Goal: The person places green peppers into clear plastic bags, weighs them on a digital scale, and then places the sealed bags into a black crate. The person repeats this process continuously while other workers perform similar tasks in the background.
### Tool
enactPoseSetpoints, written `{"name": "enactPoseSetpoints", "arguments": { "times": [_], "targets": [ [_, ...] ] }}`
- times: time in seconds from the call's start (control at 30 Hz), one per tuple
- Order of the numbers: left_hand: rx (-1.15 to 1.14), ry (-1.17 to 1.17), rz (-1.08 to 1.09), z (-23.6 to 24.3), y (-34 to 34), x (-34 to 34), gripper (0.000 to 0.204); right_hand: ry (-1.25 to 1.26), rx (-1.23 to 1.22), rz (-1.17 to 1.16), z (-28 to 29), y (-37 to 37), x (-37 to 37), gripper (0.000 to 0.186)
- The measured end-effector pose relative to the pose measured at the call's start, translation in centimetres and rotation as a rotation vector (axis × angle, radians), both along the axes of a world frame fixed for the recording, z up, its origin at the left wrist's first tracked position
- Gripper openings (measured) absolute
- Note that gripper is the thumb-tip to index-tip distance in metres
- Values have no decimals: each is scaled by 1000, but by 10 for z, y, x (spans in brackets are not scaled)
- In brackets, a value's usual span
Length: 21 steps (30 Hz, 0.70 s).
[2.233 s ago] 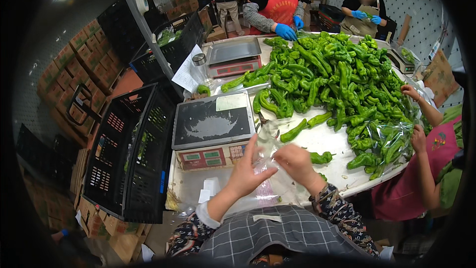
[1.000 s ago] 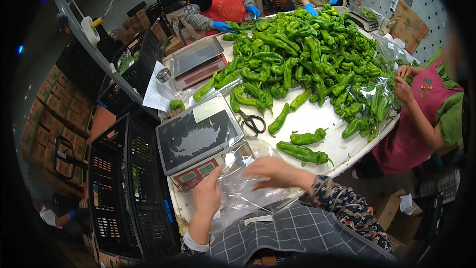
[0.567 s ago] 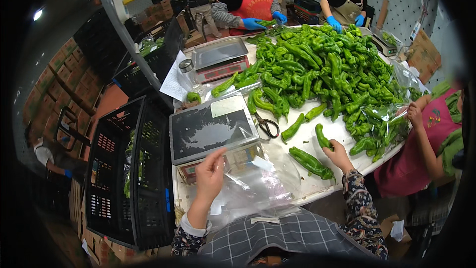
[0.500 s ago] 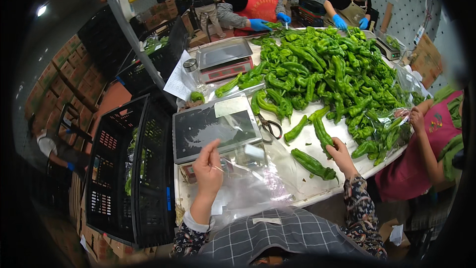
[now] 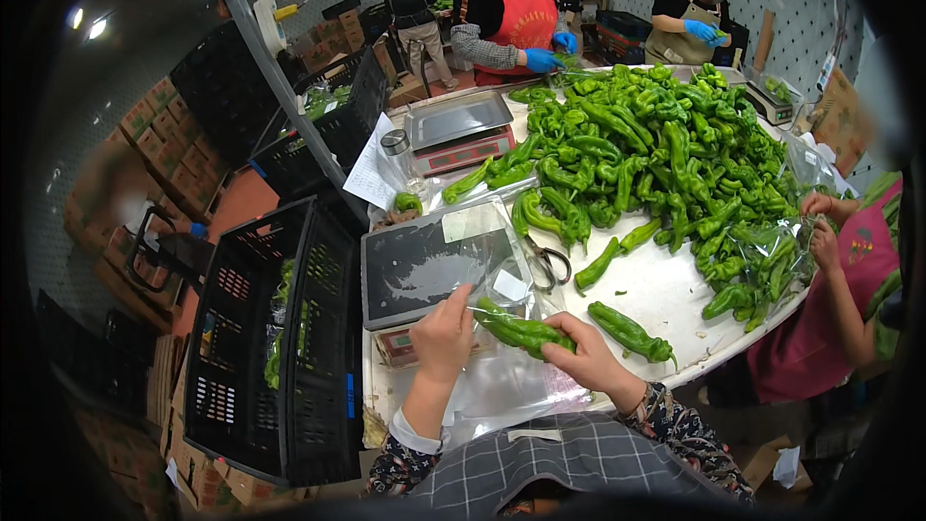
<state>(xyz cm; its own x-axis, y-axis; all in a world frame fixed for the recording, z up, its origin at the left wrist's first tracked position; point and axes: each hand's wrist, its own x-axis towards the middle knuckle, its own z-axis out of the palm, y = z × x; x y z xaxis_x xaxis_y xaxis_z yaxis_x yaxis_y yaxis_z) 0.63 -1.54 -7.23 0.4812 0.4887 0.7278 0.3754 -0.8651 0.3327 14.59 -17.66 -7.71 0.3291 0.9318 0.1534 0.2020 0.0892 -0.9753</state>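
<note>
Head view looks down on a white table (image 5: 666,294) heaped at its far side with a big pile of green peppers (image 5: 666,154), and two loose peppers, one long (image 5: 632,331) and one curved (image 5: 598,265), lie on the bare part near the person. Scissors (image 5: 550,260) rest just beside a flat scale (image 5: 434,265) whose dark pan is covered in clear film; a white label sits on its far right corner. A second scale (image 5: 461,130) with a red front stands farther back, a small jar (image 5: 394,150) and a white paper sheet (image 5: 371,174) to its left. Black crates (image 5: 280,328) crowd the table's left edge, with brown cartons stacked beyond.

Left hand (image 5: 442,333) has its grip pinched on the mouth of a clear plastic bag (image 5: 502,376), holding it up just in front of the scale. Right hand (image 5: 588,362) has its grip closed around a green pepper (image 5: 521,328), whose tip sits at the bag's opening, between both hands.

At the right edge, another person's hands (image 5: 820,227) work a bag of peppers (image 5: 767,265); across the table two people in blue gloves (image 5: 545,58) handle the pile.
</note>
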Motion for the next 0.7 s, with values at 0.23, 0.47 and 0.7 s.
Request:
{"name": "enactPoseSetpoints", "arguments": {
  "times": [0.23,0.47,0.7],
  "targets": [
    [-214,27,70,-6,-7,-9,32,-573,-78,-120,-7,32,-22,30],
    [-172,0,64,-7,-13,-28,26,-948,-79,-327,-23,86,-3,26],
    [-59,3,-74,-13,-14,-25,15,-977,119,-300,-32,134,-6,40]
  ]
}}
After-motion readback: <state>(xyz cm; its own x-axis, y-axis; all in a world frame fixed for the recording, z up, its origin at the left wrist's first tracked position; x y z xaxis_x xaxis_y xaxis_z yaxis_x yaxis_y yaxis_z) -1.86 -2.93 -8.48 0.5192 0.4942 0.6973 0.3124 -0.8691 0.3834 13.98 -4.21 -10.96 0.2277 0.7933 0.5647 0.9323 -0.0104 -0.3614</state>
